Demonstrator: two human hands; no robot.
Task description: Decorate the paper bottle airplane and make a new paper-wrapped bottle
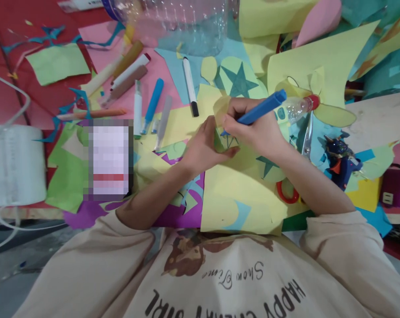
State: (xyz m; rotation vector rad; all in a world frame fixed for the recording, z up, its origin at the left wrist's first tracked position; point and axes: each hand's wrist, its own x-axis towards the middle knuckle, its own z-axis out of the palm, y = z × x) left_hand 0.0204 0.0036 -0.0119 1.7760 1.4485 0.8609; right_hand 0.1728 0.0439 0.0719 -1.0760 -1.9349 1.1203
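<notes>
My right hand point(254, 128) is closed around a blue marker point(264, 107), its tip down at a small pale-yellow paper piece point(232, 141) that bears blue star-like lines. My left hand point(200, 145) grips that paper from the left, thumb along the near side and fingers at the far side. Beneath both hands lies a large yellow sheet point(239, 190). Next to my right forearm are cut paper stars, one of them a dark star point(268, 165) partly hidden by the arm. Scissors point(288, 194) with red handles lie partly under that forearm.
Several markers point(153, 104) lie left of my hands, and a black-capped marker point(190, 86) lies beyond them. A large clear plastic bottle point(176, 26) is at the back. On the right sits a small bottle point(294, 108) with yellow paper petals. A white device point(16, 165) with cables stands left.
</notes>
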